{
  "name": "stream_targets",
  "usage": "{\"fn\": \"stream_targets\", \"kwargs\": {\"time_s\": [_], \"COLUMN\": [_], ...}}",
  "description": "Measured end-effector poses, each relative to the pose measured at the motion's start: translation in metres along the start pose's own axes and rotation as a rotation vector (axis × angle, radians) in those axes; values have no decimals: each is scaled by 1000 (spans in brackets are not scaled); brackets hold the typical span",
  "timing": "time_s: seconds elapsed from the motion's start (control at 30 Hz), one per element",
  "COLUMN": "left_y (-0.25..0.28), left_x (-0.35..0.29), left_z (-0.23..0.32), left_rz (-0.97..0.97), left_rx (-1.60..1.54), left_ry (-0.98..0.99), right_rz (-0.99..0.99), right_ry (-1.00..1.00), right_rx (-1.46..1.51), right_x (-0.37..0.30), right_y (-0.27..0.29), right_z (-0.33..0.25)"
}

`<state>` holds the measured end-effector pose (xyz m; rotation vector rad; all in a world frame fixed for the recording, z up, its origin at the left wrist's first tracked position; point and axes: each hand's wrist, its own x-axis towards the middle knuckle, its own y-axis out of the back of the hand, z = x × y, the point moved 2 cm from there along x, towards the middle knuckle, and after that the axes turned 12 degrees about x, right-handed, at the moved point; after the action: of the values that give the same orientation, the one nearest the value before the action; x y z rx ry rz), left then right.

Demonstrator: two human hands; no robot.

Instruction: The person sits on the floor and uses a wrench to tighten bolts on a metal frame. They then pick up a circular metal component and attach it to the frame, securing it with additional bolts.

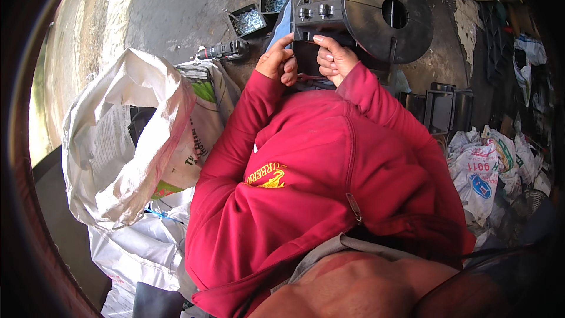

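Red sleeves (329,159) fill the head view, reaching to 2 hands at a dark metal bracket (316,9) joined to a round slotted disc (388,15): left hand (278,62) curled, forefinger touching its edge, right hand (333,59) seemingly pinching its lower edge.

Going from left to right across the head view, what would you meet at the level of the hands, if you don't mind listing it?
White sack → power drill → left hand → right hand → round metal disc → black metal brackets.

Dark grey metal bracket (318,9) with silvery bolts; left of it, black drill (223,51); below, red sweatshirt (329,176) with yellow emblem.
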<state>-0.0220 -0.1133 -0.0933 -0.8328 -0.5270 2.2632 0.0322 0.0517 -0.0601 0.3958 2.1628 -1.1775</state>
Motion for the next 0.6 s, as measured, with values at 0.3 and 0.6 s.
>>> {"fn": "stream_targets", "kwargs": {"time_s": [0.3,0.6], "left_y": [-1,11], "left_x": [2,-4], "left_z": [-3,0], "left_rz": [49,228], "left_rx": [-20,169], "left_ry": [-18,-112], "right_rz": [-18,-31], "right_ry": [-8,102], "right_rx": [-27,-47], "right_x": [4,10], "right_y": [5,9], "right_z": [-2,7]}}
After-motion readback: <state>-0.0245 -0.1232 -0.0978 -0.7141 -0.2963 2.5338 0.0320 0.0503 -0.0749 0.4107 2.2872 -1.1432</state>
